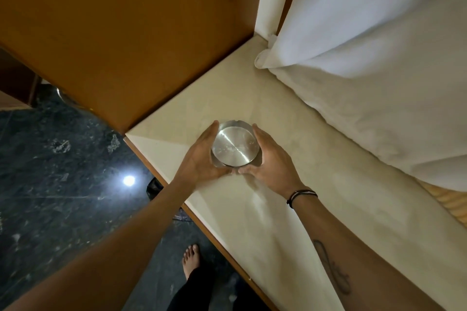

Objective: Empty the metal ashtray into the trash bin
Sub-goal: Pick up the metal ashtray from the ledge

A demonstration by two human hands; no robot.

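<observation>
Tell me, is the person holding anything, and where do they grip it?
The metal ashtray, cupped by its round side wall between the left hand and right hand.

I am seeing my hands cupping the metal ashtray (233,146) on the counter (265,209), whose pale top is lying bare around them. A wooden panel (126,33) is walling off the far-left side. White bedding (366,83) is crowding the right edge. Toward me and to the left, the dark floor (63,171) is lying open.
</observation>
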